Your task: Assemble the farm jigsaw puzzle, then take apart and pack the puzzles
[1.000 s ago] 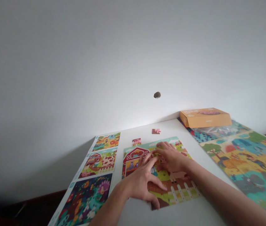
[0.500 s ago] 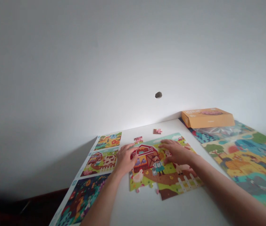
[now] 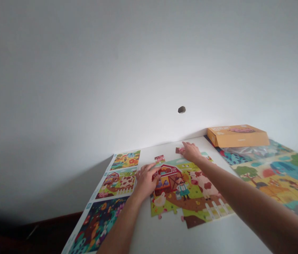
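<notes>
Below both sets of fingers, on the white table [image 3: 162, 236], I make out from my remote seat the farm puzzle [image 3: 183, 190], its near left edge stepped, with knobs showing. To the right of all my fingers lies the animal puzzle [image 3: 275, 180], well apart. My left hand [image 3: 146, 180] is over the farm puzzle's left edge, fingers spread and slightly curled; the picture sheet [image 3: 119, 180] lies left of them. Just beyond those fingertips is the pig piece [image 3: 159, 158], near the puzzle's far edge. Farther out, my right hand [image 3: 192, 151] has its fingers at a brown-and-pink piece [image 3: 178, 150]; I can't tell whether they pinch it or only touch it. Right of them sits an orange box [image 3: 240, 137], and past them a dark hole [image 3: 181, 109] marks the wall [image 3: 138, 88]
</notes>
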{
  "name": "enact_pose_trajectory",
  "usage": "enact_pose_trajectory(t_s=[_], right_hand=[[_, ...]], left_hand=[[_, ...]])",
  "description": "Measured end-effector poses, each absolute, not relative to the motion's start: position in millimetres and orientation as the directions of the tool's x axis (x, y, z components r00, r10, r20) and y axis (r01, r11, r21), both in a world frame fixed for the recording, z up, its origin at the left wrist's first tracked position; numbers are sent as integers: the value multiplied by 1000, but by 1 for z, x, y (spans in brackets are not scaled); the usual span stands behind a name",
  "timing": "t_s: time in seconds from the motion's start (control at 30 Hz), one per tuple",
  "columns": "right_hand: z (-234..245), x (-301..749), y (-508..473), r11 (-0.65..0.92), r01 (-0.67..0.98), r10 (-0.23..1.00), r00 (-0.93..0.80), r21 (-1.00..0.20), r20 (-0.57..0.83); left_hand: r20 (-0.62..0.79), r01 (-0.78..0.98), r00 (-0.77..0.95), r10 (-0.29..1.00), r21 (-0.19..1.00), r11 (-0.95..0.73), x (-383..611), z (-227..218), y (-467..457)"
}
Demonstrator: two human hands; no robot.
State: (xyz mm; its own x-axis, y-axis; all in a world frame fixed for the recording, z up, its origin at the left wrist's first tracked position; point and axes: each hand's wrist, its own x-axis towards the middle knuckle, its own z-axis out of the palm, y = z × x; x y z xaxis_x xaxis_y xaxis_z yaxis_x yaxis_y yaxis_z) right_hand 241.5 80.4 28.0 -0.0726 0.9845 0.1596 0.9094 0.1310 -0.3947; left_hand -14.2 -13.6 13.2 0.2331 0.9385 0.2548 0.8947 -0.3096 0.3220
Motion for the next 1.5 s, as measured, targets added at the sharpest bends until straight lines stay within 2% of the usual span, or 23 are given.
enact_pose_trajectory(t_s=[0.17,0.3,0.47,0.57,0.67,0.8,0.97,1.07,1.17,1.33,1.5], right_hand=[[29,241,104,51,899,996,-13,-436,90],[45,239,96,46,850,998,-11,-524,69],[44,226,30,199,703,975,-213,-683,64],[29,222,-10,289,544,940,-316,-788,126],[21,222,-26,395,513,905,-360,-762,227],[26,223,-25,474,490,866,-411,-732,285],[36,224,-33,506,509,837,-484,-697,255],[37,222,-44,551,442,770,-596,-708,226],[35,217,-51,618,372,683,-690,-692,239],[33,212,-54,755,293,534,-794,-586,292],[36,213,-54,795,269,484,-822,-543,301]], left_hand=[[237,896,228,944,328,-298,-14,14,-15],[259,888,216,941,348,-300,-14,15,-14],[384,786,297,874,422,-452,-8,22,-21],[373,678,427,824,471,-565,0,21,-28],[336,629,468,817,523,-575,6,15,-31],[307,637,416,856,574,-515,7,14,-31],[324,551,520,790,580,-600,3,31,-33],[328,500,570,753,589,-635,2,38,-34],[305,529,566,765,578,-622,2,36,-33],[239,553,617,750,547,-629,0,36,-34],[192,541,686,702,510,-669,-3,42,-36]])
